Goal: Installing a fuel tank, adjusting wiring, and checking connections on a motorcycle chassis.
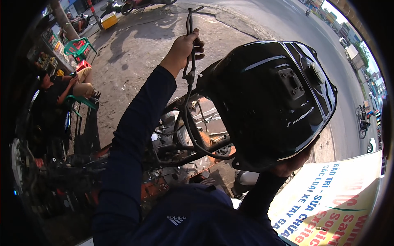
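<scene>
Tank of glossy black metal (258, 119), boxy and round-cornered, tilted above and beside a black tubular metal frame (191, 158). Supported at its lower right edge by the right hand (292, 164), holding from beneath, fingers largely hidden. Fitted on the upper right with a round grey filler cap (316, 73). Beyond its left side, gripped in the curled left hand (188, 47): a long thin black hose (193, 61). At far left, a seated person in dark top (53, 88); at lower right, a pale yellow printed banner (328, 201).
</scene>
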Motion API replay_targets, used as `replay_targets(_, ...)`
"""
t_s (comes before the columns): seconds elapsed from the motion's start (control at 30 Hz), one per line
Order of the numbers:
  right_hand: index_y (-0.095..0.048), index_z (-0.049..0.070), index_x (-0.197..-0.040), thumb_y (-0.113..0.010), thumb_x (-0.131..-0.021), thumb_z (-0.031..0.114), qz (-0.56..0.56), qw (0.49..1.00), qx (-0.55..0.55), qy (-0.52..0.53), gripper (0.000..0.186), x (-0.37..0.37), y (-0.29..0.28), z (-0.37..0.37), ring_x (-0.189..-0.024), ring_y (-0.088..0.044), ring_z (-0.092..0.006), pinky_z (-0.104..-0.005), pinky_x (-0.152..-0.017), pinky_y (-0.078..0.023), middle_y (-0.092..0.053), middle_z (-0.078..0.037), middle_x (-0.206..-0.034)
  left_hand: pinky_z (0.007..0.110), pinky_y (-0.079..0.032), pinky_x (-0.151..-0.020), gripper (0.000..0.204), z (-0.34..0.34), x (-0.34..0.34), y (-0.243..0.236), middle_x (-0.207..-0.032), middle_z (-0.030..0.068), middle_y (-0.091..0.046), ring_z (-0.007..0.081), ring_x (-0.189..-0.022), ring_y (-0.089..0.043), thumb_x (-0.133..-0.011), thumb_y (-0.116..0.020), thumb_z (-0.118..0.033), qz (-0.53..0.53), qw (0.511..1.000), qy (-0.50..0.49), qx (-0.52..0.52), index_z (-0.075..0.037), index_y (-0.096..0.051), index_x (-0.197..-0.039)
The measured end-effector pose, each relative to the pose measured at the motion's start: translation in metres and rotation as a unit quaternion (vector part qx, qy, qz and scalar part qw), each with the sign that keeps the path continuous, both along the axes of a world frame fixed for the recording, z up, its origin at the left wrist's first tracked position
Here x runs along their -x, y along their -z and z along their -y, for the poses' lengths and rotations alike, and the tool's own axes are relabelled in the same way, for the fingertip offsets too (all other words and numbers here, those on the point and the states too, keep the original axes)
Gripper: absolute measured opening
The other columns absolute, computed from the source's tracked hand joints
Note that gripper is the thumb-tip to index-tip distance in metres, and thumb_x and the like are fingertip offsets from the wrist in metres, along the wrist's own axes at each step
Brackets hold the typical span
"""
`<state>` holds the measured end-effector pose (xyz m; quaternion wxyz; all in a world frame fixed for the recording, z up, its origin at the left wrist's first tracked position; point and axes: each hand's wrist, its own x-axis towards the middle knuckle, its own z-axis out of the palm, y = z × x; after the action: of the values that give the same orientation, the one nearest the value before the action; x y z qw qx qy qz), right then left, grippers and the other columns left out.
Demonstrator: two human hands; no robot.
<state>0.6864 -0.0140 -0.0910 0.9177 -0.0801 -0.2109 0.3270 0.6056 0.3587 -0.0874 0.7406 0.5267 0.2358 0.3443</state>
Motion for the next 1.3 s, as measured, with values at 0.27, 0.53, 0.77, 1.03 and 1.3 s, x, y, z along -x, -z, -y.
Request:
replay_targets(0.27, -0.046, 0.007, -0.138, -0.034, -0.1, 0.048, -0.04, 0.973, 0.148, 0.174, 0.057, -0.009, -0.02, 0.029, -0.116, -0.059, -0.0309, -0.0479, -0.09, -0.055, -0.053, -0.016, -0.135, 0.03, -0.04, -0.053, 0.03, 0.007, 0.02, 0.068, -0.063, -0.0002, -0.041, 0.0132, -0.055, -0.043, -0.1, -0.05, -0.033, 0.104, 0.983, 0.029, 0.152, -0.012, -0.046, -0.078)
replay_targets(0.53, -0.048, 0.004, -0.135, -0.038, -0.101, 0.038, -0.007, 0.853, 0.318, 0.414, 0.049, -0.019, -0.034, 0.051, -0.113, -0.06, -0.0283, -0.0412, -0.092, -0.052, -0.056, -0.017, -0.131, 0.035, -0.045, -0.057, 0.026, 0.038, 0.007, 0.076, -0.067, 0.0022, -0.049, 0.015, -0.058, -0.048, -0.098, -0.05, -0.03, 0.063, 0.986, 0.057, 0.143, -0.01, -0.051, -0.081)
replay_targets(0.77, -0.049, 0.001, -0.132, -0.041, -0.101, 0.029, 0.013, 0.686, 0.442, 0.578, 0.043, -0.017, -0.037, 0.046, -0.11, -0.062, -0.0259, -0.0354, -0.095, -0.05, -0.058, -0.018, -0.127, 0.021, -0.034, -0.051, 0.034, 0.047, 0.012, 0.102, -0.068, -0.0062, -0.047, 0.003, -0.056, -0.042, -0.093, -0.061, -0.039, -0.087, 0.972, 0.155, -0.155, -0.005, -0.061, -0.093)
replay_targets(1.03, -0.051, -0.002, -0.129, -0.044, -0.101, 0.02, 0.026, 0.458, 0.541, 0.705, 0.036, -0.028, -0.038, 0.069, -0.107, -0.063, -0.0236, -0.0296, -0.097, -0.049, -0.06, -0.018, -0.123, 0.024, -0.032, -0.053, 0.037, 0.054, 0.0, 0.097, -0.067, -0.0073, -0.041, 0.0049, -0.059, -0.038, -0.092, -0.062, -0.043, -0.095, 0.921, 0.192, -0.325, -0.006, -0.058, -0.092)
replay_targets(1.3, -0.052, -0.001, -0.127, -0.043, -0.101, 0.021, 0.011, 0.497, 0.53, 0.687, 0.035, -0.029, -0.023, 0.077, -0.105, -0.063, -0.0217, -0.0284, -0.096, -0.048, -0.06, -0.016, -0.121, 0.027, -0.047, -0.056, 0.031, 0.063, -0.017, 0.092, -0.075, 0.0008, -0.061, 0.01, -0.066, -0.058, -0.092, -0.064, -0.033, -0.209, 0.863, 0.324, -0.326, -0.002, -0.06, -0.094)
